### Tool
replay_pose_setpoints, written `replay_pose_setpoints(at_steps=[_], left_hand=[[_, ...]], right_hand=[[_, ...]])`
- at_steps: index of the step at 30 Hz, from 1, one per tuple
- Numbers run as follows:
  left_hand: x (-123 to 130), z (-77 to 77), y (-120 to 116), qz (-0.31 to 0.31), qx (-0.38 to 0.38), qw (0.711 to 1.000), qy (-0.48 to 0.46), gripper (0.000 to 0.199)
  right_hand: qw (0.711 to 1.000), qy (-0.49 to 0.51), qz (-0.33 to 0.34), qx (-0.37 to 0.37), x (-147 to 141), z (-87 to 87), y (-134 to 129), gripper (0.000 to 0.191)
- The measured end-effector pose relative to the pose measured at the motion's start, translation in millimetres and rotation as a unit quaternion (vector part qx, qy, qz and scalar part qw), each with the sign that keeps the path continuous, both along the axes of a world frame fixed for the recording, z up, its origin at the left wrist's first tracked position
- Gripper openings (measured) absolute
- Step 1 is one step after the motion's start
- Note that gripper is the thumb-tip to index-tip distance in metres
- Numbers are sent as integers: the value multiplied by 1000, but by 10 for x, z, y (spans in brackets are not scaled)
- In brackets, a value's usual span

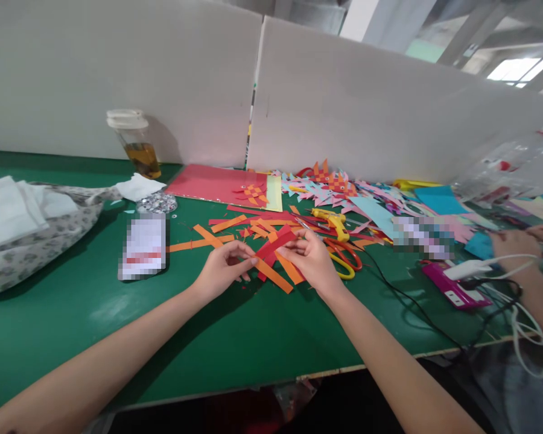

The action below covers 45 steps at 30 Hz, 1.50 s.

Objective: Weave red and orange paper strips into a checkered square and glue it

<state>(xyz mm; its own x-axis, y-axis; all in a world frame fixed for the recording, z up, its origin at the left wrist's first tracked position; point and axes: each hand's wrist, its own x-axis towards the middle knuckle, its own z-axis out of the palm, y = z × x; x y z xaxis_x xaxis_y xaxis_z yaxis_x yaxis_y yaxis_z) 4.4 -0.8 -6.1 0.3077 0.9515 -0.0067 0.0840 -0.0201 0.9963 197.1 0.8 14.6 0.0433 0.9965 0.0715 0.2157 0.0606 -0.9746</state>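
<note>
Between my hands, just above the green table (235, 349), are crossed red paper strips (271, 242) and orange paper strips (277, 278). My left hand (226, 266) pinches them at the left between thumb and fingertips. From the right, my right hand (311, 259) grips the same strips, its thumb over an orange one. Loose orange strips (228, 224) and red offcuts lie behind and around both hands. Scissors with yellow and orange handles (344, 268) lie partly behind my right hand. A yellow glue gun (332, 222) rests beyond it.
At the left are a phone (143, 244), a patterned cloth bag (40, 241) and a lidded cup (138, 147). A red sheet (208, 184) and woven paper fish (326, 178) lie behind. A purple power strip (455, 286) with cables sits right, near another person's hand (516, 247).
</note>
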Motion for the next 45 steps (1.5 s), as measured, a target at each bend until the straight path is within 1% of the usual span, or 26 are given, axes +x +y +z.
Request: replay_pose_setpoints(at_steps=[2, 6, 9, 11, 17, 21, 25, 27, 29, 33, 35, 38, 40, 42, 45], left_hand=[[1, 10, -2, -2, 1, 1000, 0, 25], [10, 11, -5, -8, -4, 1000, -4, 25], [19, -3, -6, -14, -14, 1000, -11, 25], [22, -9, -6, -19, -16, 1000, -11, 24], [18, 6, -13, -17, -11, 1000, -3, 24], [15, 3, -17, -14, -6, 1000, -6, 24], [16, -6, -21, -19, -3, 1000, -9, 23], [16, -5, -23, -19, -2, 1000, -12, 22], [15, -2, -23, -14, 1, 1000, -12, 22], [7, 3, -18, 3, 16, 1000, -12, 24], [1, 1, -15, 9, 20, 1000, -11, 24], [-6, -7, -15, 12, 22, 1000, -8, 25], [-8, -13, -16, 15, 23, 1000, -11, 25], [-7, -12, -18, 17, 22, 1000, -13, 25], [-4, 2, -21, 15, 23, 1000, -15, 24]], right_hand=[[1000, -8, 9, -7, 12, 30, -6, 39], [997, -47, 56, -25, 48, 74, -27, 38], [996, -71, 55, -21, 90, 68, -22, 36], [997, -57, 50, -22, 100, 49, -10, 34], [996, 44, 55, -45, -7, 6, -18, 36], [995, 58, 55, -54, -23, 23, -21, 38], [995, 76, 28, -56, 21, 57, -1, 40], [992, 102, 25, -74, 24, 72, -2, 43], [988, 115, 36, -100, 11, 79, -17, 46], [981, 92, 57, -161, -14, 62, -65, 45], [978, 98, 64, -174, -11, 45, -75, 44], [977, 129, 53, -161, 8, 27, -58, 43], [981, 124, 25, -146, 21, 21, -38, 43], [986, 106, 12, -128, 28, 19, -25, 44], [992, 81, 26, -88, 31, 22, -25, 46]])
